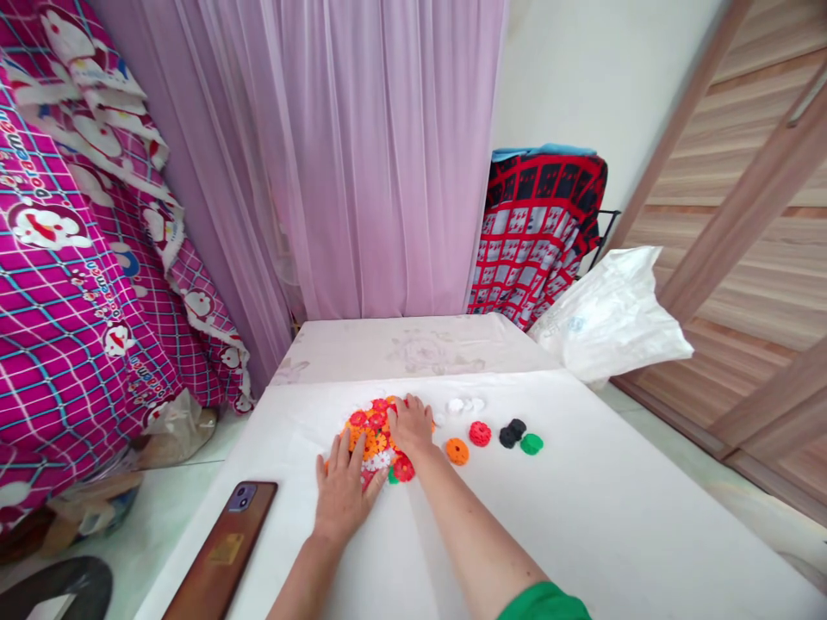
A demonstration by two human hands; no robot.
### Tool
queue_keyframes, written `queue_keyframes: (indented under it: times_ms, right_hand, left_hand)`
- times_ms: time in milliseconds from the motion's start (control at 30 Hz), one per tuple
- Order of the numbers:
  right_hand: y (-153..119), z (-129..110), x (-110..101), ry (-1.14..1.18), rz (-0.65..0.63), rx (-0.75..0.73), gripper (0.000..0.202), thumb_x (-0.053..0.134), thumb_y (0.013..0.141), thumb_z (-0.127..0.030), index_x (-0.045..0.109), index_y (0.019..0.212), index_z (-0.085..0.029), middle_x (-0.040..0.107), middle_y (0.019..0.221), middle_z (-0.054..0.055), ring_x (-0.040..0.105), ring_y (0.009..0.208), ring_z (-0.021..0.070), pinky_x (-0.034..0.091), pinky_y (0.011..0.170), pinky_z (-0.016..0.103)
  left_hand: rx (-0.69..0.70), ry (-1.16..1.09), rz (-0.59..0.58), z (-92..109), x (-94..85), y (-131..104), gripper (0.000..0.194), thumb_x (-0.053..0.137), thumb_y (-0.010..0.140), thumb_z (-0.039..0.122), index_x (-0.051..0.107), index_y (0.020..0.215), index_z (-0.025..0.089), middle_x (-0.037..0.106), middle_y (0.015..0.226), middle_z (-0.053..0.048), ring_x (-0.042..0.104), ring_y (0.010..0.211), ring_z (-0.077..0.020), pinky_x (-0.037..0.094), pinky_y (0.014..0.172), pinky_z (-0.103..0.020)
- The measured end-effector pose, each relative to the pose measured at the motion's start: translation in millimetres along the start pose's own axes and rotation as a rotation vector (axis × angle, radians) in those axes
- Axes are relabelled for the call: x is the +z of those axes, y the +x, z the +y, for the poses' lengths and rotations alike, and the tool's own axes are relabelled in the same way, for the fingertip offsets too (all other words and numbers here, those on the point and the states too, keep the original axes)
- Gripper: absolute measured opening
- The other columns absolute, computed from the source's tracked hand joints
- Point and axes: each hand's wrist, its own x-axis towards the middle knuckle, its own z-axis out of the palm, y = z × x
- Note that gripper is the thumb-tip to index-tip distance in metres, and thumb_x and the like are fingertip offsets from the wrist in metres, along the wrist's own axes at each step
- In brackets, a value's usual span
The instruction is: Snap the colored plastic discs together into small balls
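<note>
A pile of small flower-shaped pieces [373, 443], mostly orange and red with some white and green, lies on the white-covered table [517, 534]. My left hand [344, 492] rests at the pile's near left edge, fingers spread. On its far right side lies my right hand [413, 426], fingers stretched over the pieces and covering some of them. To the right, sorted by colour, are small groups: white pieces [466, 405], red pieces [480, 433], orange pieces [457, 451], black pieces [512, 433] and green pieces [531, 444].
A brown phone [223, 551] lies face down at the table's left edge. Beyond the right edge stands a white plastic bag [613, 314]. Purple curtains [388, 155] hang behind the table. Pink patterned fabric [83, 258] hangs at left, and wooden doors [755, 224] stand at right.
</note>
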Motion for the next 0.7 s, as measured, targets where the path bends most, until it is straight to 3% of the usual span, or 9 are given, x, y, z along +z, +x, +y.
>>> queue_keyframes:
  times_ms: [267, 533, 700]
  right_hand:
    - [-14.0, 3.8, -11.9, 0.004, 0.02, -0.044, 0.043, 0.033, 0.094, -0.036, 0.055, 0.129, -0.022, 0.046, 0.14, 0.012, 0.039, 0.129, 0.0264, 0.024, 0.107, 0.045]
    - [-52.8, 1.4, -9.0, 0.024, 0.122, 0.008, 0.045, 0.036, 0.093, -0.038, 0.053, 0.132, -0.023, 0.043, 0.144, 0.012, 0.037, 0.131, 0.0258, 0.026, 0.106, 0.045]
    - [-54.4, 3.0, -9.1, 0.024, 0.106, 0.027, 0.043, 0.037, 0.093, -0.037, 0.054, 0.131, -0.023, 0.044, 0.143, 0.012, 0.037, 0.131, 0.026, 0.026, 0.106, 0.046]
  left_hand:
    - [0.022, 0.003, 0.101, -1.7, 4.4, 1.2, 0.058, 0.042, 0.089, 0.05, 0.045, 0.139, 0.02, 0.035, 0.151, -0.013, 0.03, 0.139, -0.0311, 0.026, 0.109, -0.056]
    - [0.013, -0.035, 0.074, -2.5, 1.8, 1.6, 0.058, 0.041, 0.09, 0.049, 0.044, 0.139, 0.019, 0.034, 0.151, -0.014, 0.03, 0.139, -0.0301, 0.026, 0.11, -0.054]
    - [0.015, -0.044, 0.068, -2.9, 2.7, 1.7, 0.06, 0.04, 0.089, 0.051, 0.043, 0.14, 0.018, 0.034, 0.151, -0.014, 0.029, 0.139, -0.0304, 0.024, 0.11, -0.055]
